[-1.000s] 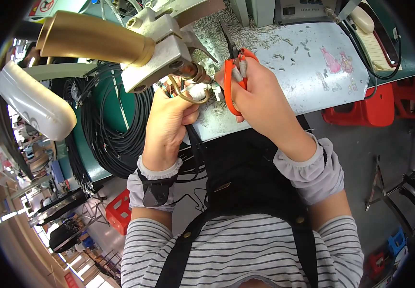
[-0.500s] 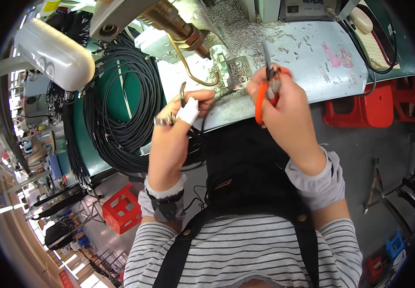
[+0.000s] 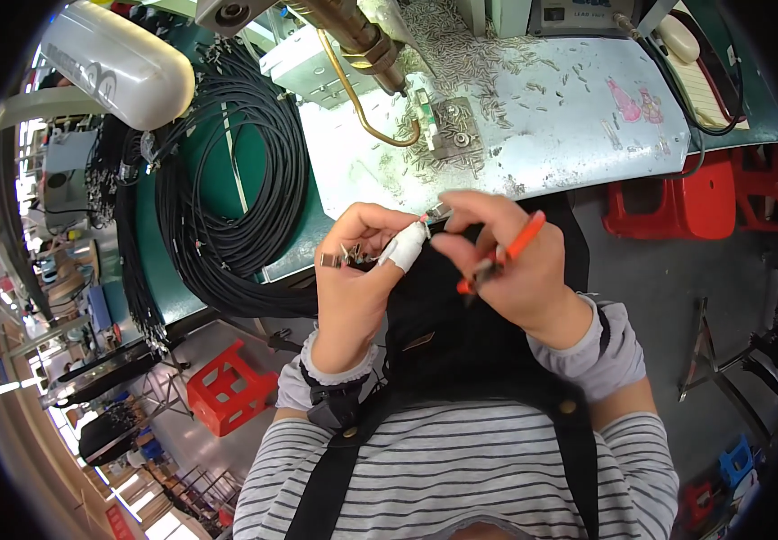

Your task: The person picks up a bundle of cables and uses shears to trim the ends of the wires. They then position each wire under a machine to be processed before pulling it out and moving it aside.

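Observation:
My left hand (image 3: pixel 362 270), its thumb wrapped in white tape (image 3: pixel 405 247), is closed in a pinch on a cable end. From its fingertips sticks out a small metal connector (image 3: pixel 436 212). More small metal parts (image 3: pixel 344 257) show at the base of its fingers. My right hand (image 3: pixel 524 270) keeps orange-handled pliers (image 3: pixel 524 236) tucked in its palm, while its thumb and index finger are parted beside the connector. The jaws of the pliers are blurred. Both hands are over the black apron (image 3: pixel 443 333), just off the bench edge.
A press-like machine (image 3: pixel 362 54) with a bent brass tube (image 3: pixel 353 94) stands over the light metal bench top (image 3: pixel 578 135). Many small metal pieces (image 3: pixel 470 54) are strewn there. Coiled black cable (image 3: pixel 173 216) lies at the left. Red stools (image 3: pixel 227 387) stand below.
Both hands have drawn back from the machine toward my body and come closer together. In my right hand the pliers have turned from pointing away to lying in the palm, freeing thumb and index finger.

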Demonstrator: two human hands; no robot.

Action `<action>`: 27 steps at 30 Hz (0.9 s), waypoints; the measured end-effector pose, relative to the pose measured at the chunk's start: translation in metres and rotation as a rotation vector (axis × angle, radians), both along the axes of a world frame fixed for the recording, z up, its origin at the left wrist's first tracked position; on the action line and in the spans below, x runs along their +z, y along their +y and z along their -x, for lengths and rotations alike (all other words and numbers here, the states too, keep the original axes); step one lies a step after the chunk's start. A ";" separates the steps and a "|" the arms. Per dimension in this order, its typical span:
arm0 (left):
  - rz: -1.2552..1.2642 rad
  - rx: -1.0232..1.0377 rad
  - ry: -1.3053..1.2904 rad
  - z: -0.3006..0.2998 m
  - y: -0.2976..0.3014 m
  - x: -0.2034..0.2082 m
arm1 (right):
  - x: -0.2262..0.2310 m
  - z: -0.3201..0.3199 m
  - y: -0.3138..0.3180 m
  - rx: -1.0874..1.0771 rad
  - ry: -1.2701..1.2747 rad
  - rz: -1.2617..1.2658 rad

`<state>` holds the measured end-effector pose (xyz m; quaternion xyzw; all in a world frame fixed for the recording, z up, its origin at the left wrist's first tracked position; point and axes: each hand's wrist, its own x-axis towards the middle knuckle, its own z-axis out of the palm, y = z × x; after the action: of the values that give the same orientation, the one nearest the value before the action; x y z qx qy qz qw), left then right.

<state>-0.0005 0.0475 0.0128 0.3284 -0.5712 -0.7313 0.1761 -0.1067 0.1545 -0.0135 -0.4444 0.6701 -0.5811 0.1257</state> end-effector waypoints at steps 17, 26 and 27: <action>0.766 -0.076 -0.002 -0.005 0.006 -0.005 | -0.008 -0.012 -0.010 -0.074 0.066 0.058; 0.108 0.004 0.081 -0.005 0.001 -0.003 | 0.010 -0.011 -0.009 0.069 -1.010 0.106; 0.119 -0.004 0.099 -0.005 0.000 -0.004 | 0.008 -0.009 -0.006 0.077 -0.823 0.009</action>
<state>0.0041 0.0474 0.0090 0.2797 -0.6050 -0.7118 0.2216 -0.0982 0.1486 -0.0052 -0.2000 0.5444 -0.7080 0.4029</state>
